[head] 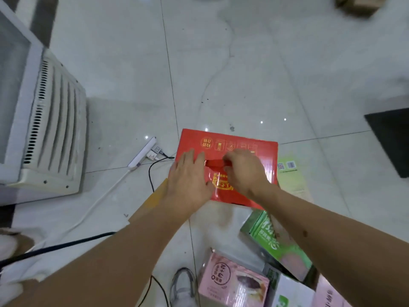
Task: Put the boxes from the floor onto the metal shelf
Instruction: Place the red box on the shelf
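Both hands are down on the red box [230,147], seen from the head camera. Left hand [188,180] lies flat with fingers straight and spread a little, its palm pressing the box's left part and its fingertips reaching the edge of a cut-out handle slot in the top. Right hand [244,171] sits just beside it on the right, fingers curled, their tips pinching the flap at that same slot; the thumb is hidden under the hand.

The red box with gold print stands on the white tiled floor [221,63], about in the middle of the view, directly under both hands. Its top is shut apart from the handle slot, so its contents cannot be told. A yellow-brown piece of cardboard [155,196] shows at its left side under the left forearm, and a pale green flattened carton with a barcode [290,171] lies touching its right side.

Nearer the lower edge of the view, a green box [276,244] lies tilted on the floor beneath the right forearm, and a pink box [230,282] stands just beside it, closed.

On the floor to the left of the red box lies a white power strip [142,155] with a black cable [155,171] running from it. A white appliance with a slotted vent grille [53,120] stands at the left edge. A grey shoe [181,284] shows at the bottom
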